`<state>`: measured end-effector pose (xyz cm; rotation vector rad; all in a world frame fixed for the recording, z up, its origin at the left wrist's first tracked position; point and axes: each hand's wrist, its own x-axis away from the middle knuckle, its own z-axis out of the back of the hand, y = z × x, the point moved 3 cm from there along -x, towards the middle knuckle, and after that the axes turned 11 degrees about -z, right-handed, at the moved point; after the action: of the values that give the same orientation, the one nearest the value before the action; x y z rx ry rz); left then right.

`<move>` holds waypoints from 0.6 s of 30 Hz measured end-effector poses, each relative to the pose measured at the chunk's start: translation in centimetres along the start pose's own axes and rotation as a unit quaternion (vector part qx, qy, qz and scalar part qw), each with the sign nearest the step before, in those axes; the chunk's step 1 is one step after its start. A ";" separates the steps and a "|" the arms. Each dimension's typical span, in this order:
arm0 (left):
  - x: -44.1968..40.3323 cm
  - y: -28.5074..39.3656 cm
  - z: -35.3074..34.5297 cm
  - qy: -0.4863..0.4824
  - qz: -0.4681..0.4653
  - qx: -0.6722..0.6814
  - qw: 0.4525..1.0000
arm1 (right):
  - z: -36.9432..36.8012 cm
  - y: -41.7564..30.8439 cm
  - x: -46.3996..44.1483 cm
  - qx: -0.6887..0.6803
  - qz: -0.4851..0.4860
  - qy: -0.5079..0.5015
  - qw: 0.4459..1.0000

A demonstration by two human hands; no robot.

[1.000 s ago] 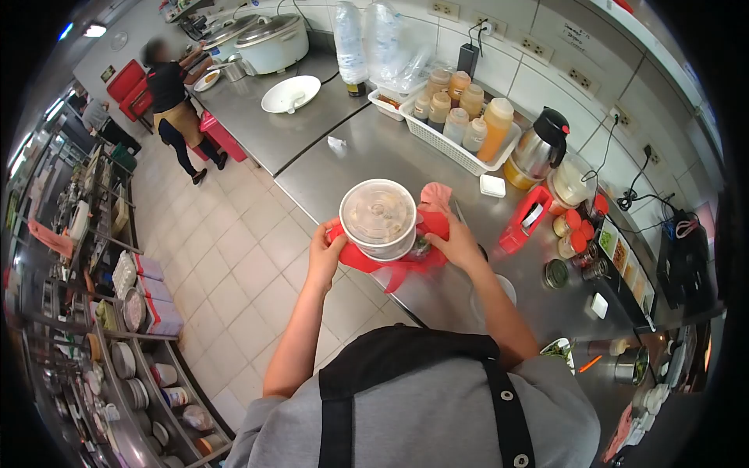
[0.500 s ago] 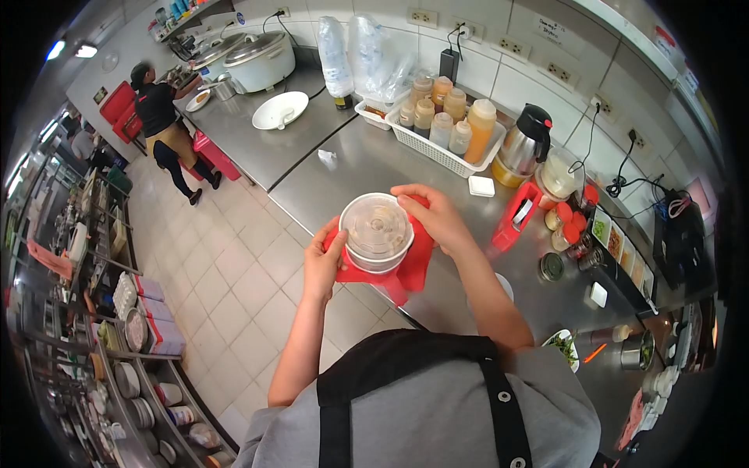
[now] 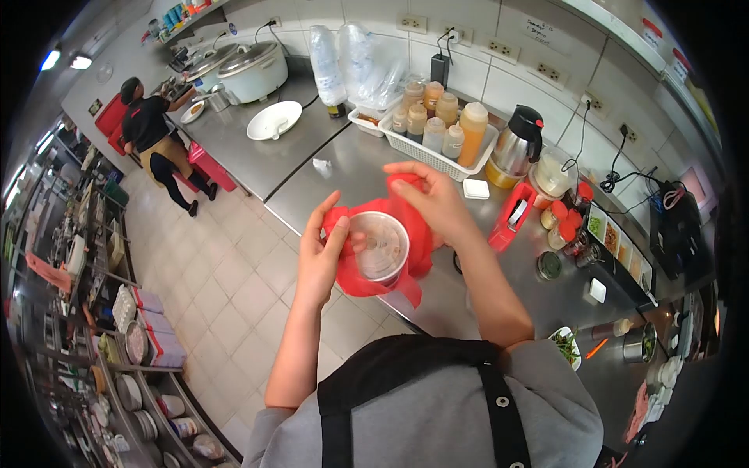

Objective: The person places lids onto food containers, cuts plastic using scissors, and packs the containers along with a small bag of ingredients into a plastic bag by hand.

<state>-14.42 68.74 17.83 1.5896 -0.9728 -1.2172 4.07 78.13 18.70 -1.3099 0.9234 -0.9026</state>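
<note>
A round tub (image 3: 380,248) with a clear lid sits inside a red plastic bag (image 3: 417,238) near the edge of the steel counter. My left hand (image 3: 318,253) pinches the bag's left edge between thumb and fingers. On the other side, my right hand (image 3: 437,203) has its thumb and fingers closed on the bag's raised upper right edge. The bag's sides spread around the tub, and its lower part hangs below. What the tub contains cannot be made out through the lid.
Squeeze bottles (image 3: 434,134) stand in a white basket (image 3: 421,152) by the wall. Right of it are a thermos jug (image 3: 516,144), a red tape dispenser (image 3: 512,221) and jars. A white plate (image 3: 275,120) lies farther left. A co-worker (image 3: 152,129) stands at the far counter.
Both hands have moved from the tub's sides to the bag's edges, pulling them up and apart. The tub sits lower within the bag.
</note>
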 end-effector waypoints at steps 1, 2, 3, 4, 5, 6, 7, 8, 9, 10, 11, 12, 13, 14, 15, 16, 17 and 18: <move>-0.1 0.2 -0.3 0.006 -0.004 0.003 1.000 | -0.5 -0.9 0.4 0.069 0.064 -0.011 0.995; 0.1 0.3 -0.5 -0.007 0.008 0.029 1.000 | -1.6 -1.9 1.3 0.137 0.124 -0.019 0.983; 0.0 0.4 -0.6 -0.025 0.019 0.056 0.998 | -2.7 -2.5 2.2 0.206 0.181 -0.022 0.961; 0.0 0.7 -0.9 -0.048 0.003 0.031 0.998 | -3.8 -2.1 2.7 0.232 0.149 -0.034 0.961; -0.1 1.1 -1.3 -0.070 -0.014 0.006 0.997 | -5.0 -1.3 3.1 0.256 0.114 -0.039 0.959; 0.5 1.7 -1.8 -0.096 -0.061 -0.069 0.991 | -5.9 0.9 2.9 0.198 0.114 -0.037 0.973; 1.1 2.2 -2.2 -0.123 -0.113 -0.140 0.976 | -6.3 2.9 2.6 0.139 0.118 -0.031 0.983; 1.6 2.2 -2.3 -0.139 -0.133 -0.170 0.967 | -6.2 3.1 2.9 0.125 0.064 -0.004 0.990; 2.1 2.3 -2.1 -0.151 -0.153 -0.200 0.956 | -6.0 3.3 3.3 0.106 0.010 0.020 0.994; 2.7 2.2 -1.7 -0.161 -0.172 -0.232 0.944 | -5.7 3.4 3.6 0.070 0.015 0.029 0.997; 3.1 1.9 -1.0 -0.111 -0.162 -0.201 0.960 | -5.5 3.5 3.9 0.034 0.020 0.035 0.999; 3.4 1.3 -0.2 -0.057 -0.151 -0.171 0.972 | -5.3 3.6 4.3 0.000 0.030 0.037 0.999; 3.6 0.7 0.6 -0.002 -0.141 -0.142 0.980 | -5.1 2.6 5.6 0.019 0.039 0.025 0.999; 3.6 -0.1 1.6 0.023 -0.129 -0.124 0.984 | -4.7 1.3 7.5 0.039 0.049 0.012 0.998; 3.7 -1.0 2.6 0.048 -0.114 -0.107 0.987 | -4.4 -0.3 9.3 0.049 0.095 0.033 0.994; 3.8 -2.1 3.4 0.074 -0.099 -0.089 0.988 | -4.1 -1.8 11.2 0.061 0.141 0.057 0.987; 4.0 -3.3 3.4 0.048 -0.090 -0.082 0.991 | -3.6 -3.5 13.3 0.065 0.221 0.113 0.966; 4.4 -4.7 3.2 0.022 -0.081 -0.074 0.994 | -2.2 -4.8 15.5 0.066 0.200 0.152 0.966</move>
<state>-16.27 65.41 11.73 1.5947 -0.7203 -1.3258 7.78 62.66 22.74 -0.8392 1.2889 -0.8397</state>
